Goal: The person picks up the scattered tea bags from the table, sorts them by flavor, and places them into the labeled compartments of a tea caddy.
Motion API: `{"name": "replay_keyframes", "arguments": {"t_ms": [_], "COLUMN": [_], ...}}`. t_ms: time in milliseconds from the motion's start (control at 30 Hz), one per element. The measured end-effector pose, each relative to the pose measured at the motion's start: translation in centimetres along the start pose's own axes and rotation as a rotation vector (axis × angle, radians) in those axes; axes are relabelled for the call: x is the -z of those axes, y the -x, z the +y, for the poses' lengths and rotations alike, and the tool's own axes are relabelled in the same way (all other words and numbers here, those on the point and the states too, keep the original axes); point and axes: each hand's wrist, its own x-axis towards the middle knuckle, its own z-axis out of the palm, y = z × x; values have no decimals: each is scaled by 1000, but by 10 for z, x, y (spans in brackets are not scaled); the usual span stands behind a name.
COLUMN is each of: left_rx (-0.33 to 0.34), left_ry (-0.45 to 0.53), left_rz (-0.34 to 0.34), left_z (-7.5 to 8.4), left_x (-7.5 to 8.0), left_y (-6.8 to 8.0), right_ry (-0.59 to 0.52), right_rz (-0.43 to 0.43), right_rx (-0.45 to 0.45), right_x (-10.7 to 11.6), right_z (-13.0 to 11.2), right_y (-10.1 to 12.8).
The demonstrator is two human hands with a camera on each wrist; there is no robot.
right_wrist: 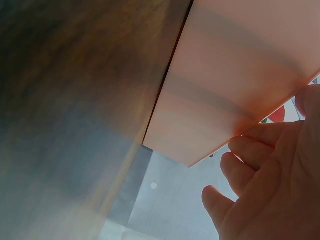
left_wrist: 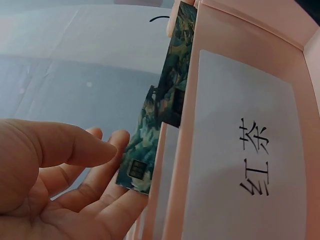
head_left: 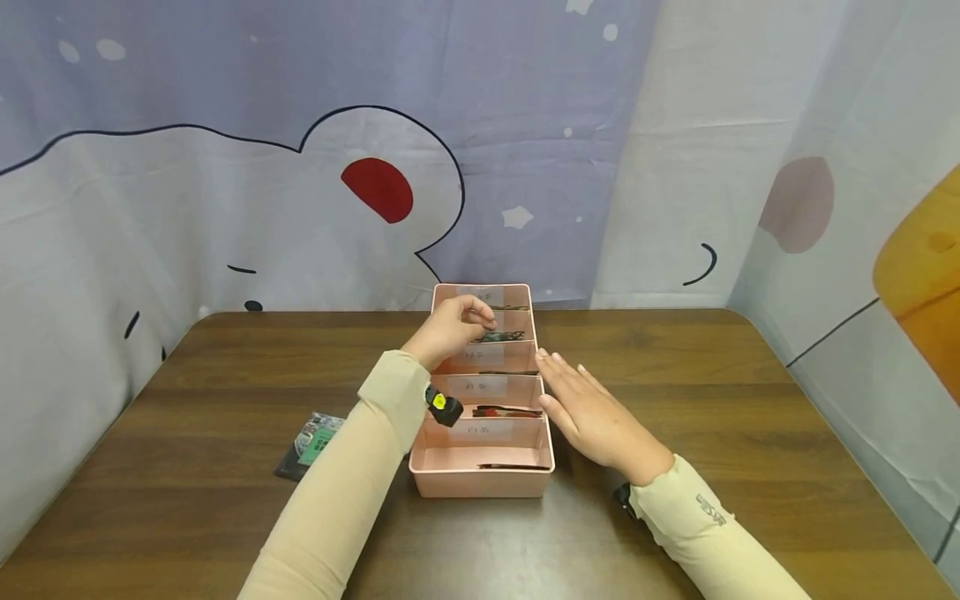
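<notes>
A pink divided box (head_left: 480, 486) stands on the table, its compartments bearing white labels with Chinese characters. My left hand (head_left: 450, 329) is over the second compartment from the back. In the left wrist view, a dark green patterned packet (left_wrist: 141, 147) stands against the dividers beside my fingers (left_wrist: 120, 212), and my thumb is apart from it. Another patterned packet (left_wrist: 177, 65) is above it in that view. My right hand (head_left: 600, 421) rests along the box's right rim, fingers extended; in the right wrist view fingertips (right_wrist: 240, 142) meet the rim.
On the table left of the box lie dark and green packets (head_left: 318, 442), partly hidden by my left sleeve. Red-and-dark packets (head_left: 502, 412) and a thin dark packet (head_left: 513, 467) sit in the nearer compartments. A printed curtain (head_left: 525, 150) hangs behind the table (head_left: 675, 358).
</notes>
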Motion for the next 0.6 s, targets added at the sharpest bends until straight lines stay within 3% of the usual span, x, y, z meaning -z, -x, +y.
{"name": "replay_keyframes", "arguments": {"t_ms": [367, 600], "left_rx": [-45, -73], "left_ry": [-82, -90], "left_rz": [38, 60], "left_z": [14, 24], "left_x": [8, 22], "left_y": [11, 29], "right_ry": [-3, -4], "right_rz": [-8, -8], "right_rx": [-7, -7], "right_x": [0, 1], "right_z": [0, -1], "right_y": [-1, -1]}}
